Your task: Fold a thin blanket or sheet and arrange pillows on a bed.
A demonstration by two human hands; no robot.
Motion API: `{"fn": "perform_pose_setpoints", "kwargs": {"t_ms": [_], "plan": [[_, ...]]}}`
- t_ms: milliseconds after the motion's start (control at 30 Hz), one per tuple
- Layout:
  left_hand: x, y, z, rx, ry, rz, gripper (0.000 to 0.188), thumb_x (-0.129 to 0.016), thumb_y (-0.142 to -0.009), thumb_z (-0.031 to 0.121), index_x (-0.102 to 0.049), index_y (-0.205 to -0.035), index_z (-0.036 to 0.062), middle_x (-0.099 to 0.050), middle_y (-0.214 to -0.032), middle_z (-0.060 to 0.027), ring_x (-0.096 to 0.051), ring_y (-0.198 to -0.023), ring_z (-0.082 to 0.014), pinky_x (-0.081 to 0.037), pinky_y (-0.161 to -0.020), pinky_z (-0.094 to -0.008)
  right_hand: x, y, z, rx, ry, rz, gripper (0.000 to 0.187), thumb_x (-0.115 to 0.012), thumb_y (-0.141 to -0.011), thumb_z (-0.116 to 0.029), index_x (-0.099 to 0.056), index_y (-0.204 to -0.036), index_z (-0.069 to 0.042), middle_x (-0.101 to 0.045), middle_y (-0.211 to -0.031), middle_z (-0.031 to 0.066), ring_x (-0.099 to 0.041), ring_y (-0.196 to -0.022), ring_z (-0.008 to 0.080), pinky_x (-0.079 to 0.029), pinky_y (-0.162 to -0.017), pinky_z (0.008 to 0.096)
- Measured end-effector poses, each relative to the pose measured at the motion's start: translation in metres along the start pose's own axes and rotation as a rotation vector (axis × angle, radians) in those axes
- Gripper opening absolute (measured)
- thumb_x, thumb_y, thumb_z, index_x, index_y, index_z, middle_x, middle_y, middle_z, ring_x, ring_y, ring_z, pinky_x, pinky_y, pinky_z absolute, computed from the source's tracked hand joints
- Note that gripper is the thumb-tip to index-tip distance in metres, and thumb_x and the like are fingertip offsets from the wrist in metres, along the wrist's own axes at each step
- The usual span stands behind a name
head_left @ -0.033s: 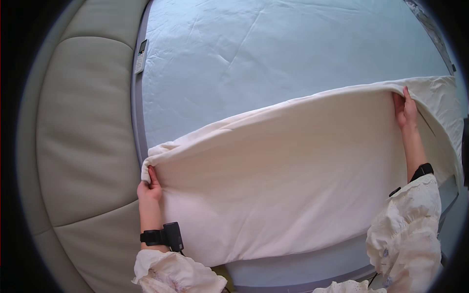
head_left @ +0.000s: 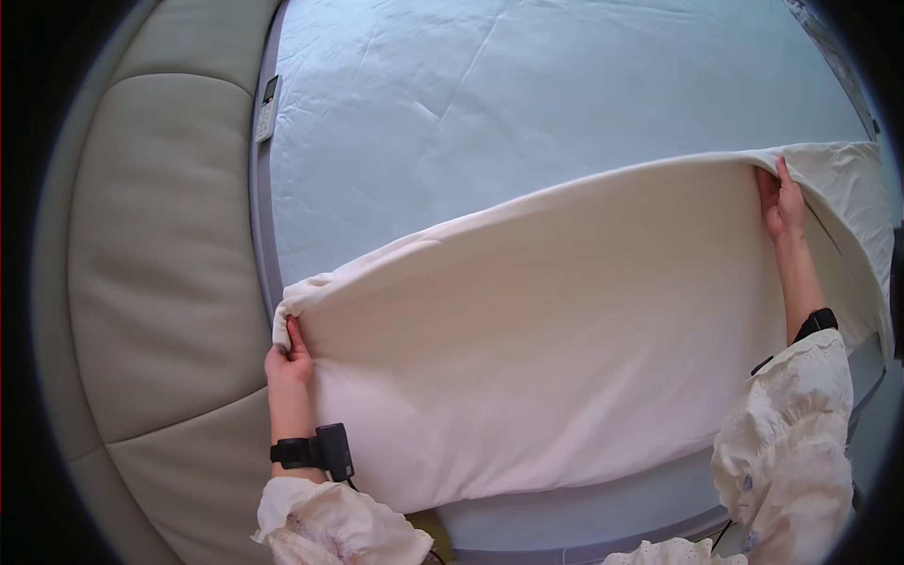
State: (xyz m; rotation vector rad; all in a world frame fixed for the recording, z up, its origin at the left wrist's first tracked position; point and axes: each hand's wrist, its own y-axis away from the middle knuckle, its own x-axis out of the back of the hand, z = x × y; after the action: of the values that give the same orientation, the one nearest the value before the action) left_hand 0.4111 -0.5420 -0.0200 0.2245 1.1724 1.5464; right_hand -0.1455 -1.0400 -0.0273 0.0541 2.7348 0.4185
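A cream blanket or sheet point(head_left: 556, 320), folded at its far edge, stretches between my two hands over a bed with a pale blue cover point(head_left: 584, 85). At its left end my left hand point(head_left: 289, 361) is closed on the bunched corner, thumb up along the cloth. Toward the right end my right hand point(head_left: 782, 202) grips the far edge, thumb on the near side; its other fingers are partly hidden by the fold. The near edge of the cloth hangs loosely above the bed's near side.
A padded beige headboard point(head_left: 169, 254) runs along the left. A white remote control point(head_left: 267, 111) lies on the grey bed edge point(head_left: 266, 207) beside it. Black bands with small boxes point(head_left: 331, 452) sit on my wrists. More cream cloth point(head_left: 843, 184) trails at the right.
The far edge of the cloth between my hands has risen slightly and looks smoother. My right hand has moved up a little; my left hand has barely moved.
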Motion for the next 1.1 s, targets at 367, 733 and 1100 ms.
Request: {"fn": "perform_pose_setpoints", "kwargs": {"t_ms": [367,733,1100], "plan": [[0.004,0.01,-0.101,-1.396,-1.931,-0.397,0.055,-0.041,-0.085,0.039,-0.029,-0.127,0.005,-0.025,-0.133,-0.019,-0.02,-0.125,-0.0322,-0.012,-0.1,-0.0448,-0.036,0.083,0.068,1.036,1.623,-0.086,0.035,-0.041,-0.085,-0.018,-0.046,-0.12,-0.018,-0.041,-0.126,0.005,-0.036,-0.117,0.0202,-0.018,-0.098,0.0464],[-0.026,0.077,-0.179,-1.417,-2.04,-0.334,0.059,-0.047,-0.081,0.036,-0.023,-0.132,0.0171,-0.008,-0.139,-0.0136,-0.008,-0.128,-0.0317,-0.002,-0.099,-0.0516,-0.014,0.068,0.076,1.037,1.723,-0.024,0.035,-0.042,-0.085,-0.021,-0.046,-0.119,-0.022,-0.039,-0.124,0.003,-0.034,-0.118,0.018,-0.02,-0.097,0.0472],[0.001,0.128,-0.259,-1.356,-2.152,-0.626,0.054,-0.046,-0.078,0.036,-0.034,-0.128,0.018,-0.022,-0.137,-0.0094,-0.014,-0.127,-0.0292,-0.003,-0.099,-0.0518,-0.091,0.25,0.116,0.544,0.967,-0.504,0.037,-0.071,-0.06,-0.006,-0.058,-0.094,-0.005,-0.049,-0.092,0.0062,-0.046,-0.083,0.0215,-0.039,-0.07,0.0292]]}}
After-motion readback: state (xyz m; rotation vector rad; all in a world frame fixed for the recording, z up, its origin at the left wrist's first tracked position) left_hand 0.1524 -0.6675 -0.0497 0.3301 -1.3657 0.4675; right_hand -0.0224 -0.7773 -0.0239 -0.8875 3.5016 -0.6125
